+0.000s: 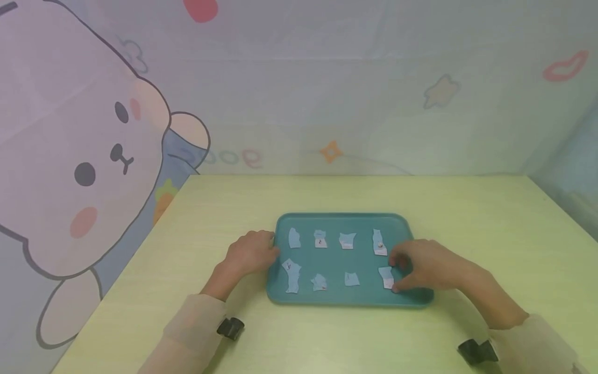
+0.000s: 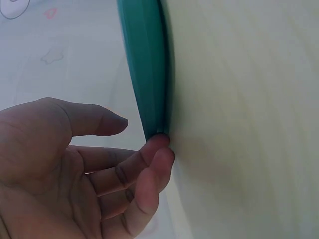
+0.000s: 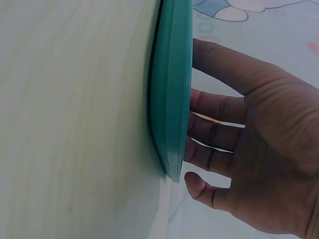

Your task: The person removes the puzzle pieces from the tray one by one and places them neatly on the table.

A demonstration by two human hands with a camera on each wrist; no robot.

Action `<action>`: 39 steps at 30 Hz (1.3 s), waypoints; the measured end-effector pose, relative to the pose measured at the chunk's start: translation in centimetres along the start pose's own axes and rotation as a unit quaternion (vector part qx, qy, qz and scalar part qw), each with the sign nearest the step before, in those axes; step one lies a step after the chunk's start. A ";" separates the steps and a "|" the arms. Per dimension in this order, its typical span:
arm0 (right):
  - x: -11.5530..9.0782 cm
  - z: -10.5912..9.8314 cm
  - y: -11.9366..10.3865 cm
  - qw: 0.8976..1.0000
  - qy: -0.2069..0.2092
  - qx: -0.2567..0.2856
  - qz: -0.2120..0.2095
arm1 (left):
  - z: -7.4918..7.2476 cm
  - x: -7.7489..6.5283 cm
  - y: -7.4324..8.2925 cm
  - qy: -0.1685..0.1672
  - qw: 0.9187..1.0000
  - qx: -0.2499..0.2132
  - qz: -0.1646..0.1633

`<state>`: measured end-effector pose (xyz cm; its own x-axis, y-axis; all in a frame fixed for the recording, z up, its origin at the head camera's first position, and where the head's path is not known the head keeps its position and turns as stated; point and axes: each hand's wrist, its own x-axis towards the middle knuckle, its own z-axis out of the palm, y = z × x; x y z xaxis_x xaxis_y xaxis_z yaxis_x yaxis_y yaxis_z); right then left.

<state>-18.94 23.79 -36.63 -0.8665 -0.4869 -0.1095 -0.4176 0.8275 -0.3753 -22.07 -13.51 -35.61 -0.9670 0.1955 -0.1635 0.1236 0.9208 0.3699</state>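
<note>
Sleeves point(image 1: 528, 343), pale, reach in from the bottom of the head view, a black fitting point(image 1: 230, 329) at each wrist. The left hand point(image 1: 251, 252) touches the left rim of a green tray point(image 1: 327, 298) with its fingertips, its grip loose, thumb held apart. The right hand point(image 1: 432, 265) reaches over the tray's right side, grip spread, thumb tip right by the edge of the near row's rightmost paper piece point(image 1: 386, 277); whether it presses there, I cannot tell. Three other pale blue scraps point(image 1: 352, 279) lie spaced out to its left. Behind them is a far row of four pieces point(image 1: 380, 243), also apart, some bearing small printed marks. The tray lies on a pale tabletop point(image 1: 355, 195). Beyond stands a printed backdrop point(image 1: 317, 93) with a large cartoon animal point(image 1: 103, 135) on the left.
</note>
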 end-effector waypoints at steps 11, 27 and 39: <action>0.0 0.0 0.1 1.000 0.007 0.002 -0.022 | 0.1 -0.1 0.0 -0.015 1.000 0.014 0.005; 0.3 0.0 -0.2 0.999 0.001 0.031 -0.011 | 0.0 -0.4 -0.1 -0.031 0.999 0.038 0.018; 0.2 -0.2 0.2 0.999 0.012 0.048 0.014 | 0.0 -0.4 -0.1 -0.038 0.998 0.051 0.020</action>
<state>-19.23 23.95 -36.50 -0.8843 -0.4562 -0.0997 -0.3658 0.8095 -0.4592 -21.68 -13.71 -35.64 -0.9413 0.2552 -0.2209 0.1883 0.9402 0.2838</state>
